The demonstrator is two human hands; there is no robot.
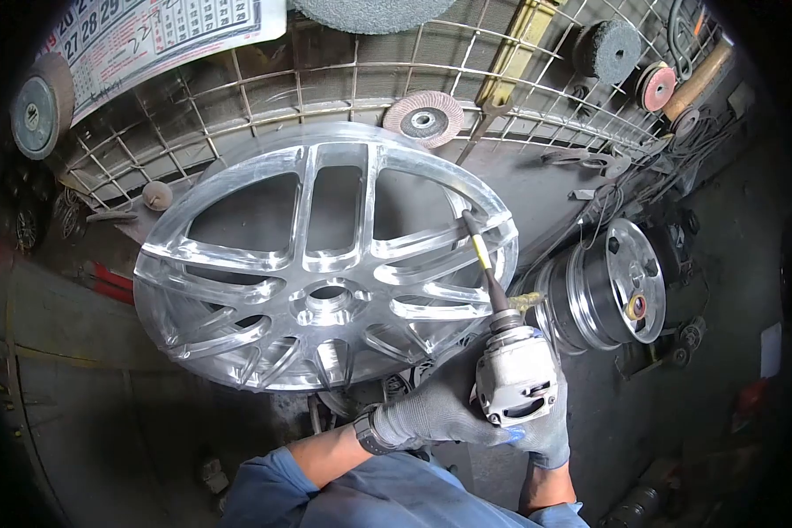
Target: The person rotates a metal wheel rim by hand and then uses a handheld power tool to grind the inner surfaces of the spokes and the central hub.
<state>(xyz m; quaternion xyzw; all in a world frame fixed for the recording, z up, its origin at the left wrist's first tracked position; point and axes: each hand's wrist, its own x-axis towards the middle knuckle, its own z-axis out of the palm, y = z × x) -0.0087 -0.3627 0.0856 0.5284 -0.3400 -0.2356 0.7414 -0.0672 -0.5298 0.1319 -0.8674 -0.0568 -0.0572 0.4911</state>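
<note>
A large bare-metal wheel face (325,304) with many spokes lies in front of me. My left hand (444,409), gloved in grey with a dark watch at the wrist, is wrapped round the white-grey body of a power tool (516,374). My right hand (552,422), also in a grey glove, grips the same tool from its right side. From the tool a long tapered shaft (479,251) with a yellow band reaches up to the wheel's right side. Its dark tip is at a spoke near the rim; whether it touches cannot be told.
A wire grid (277,88) stands behind the wheel, with a calendar (158,40) and abrasive discs. One flap disc (424,120) leans there. At the right are a second wheel (633,282) and tangled cables (677,163). A grey brush wheel (607,53) hangs at the upper right.
</note>
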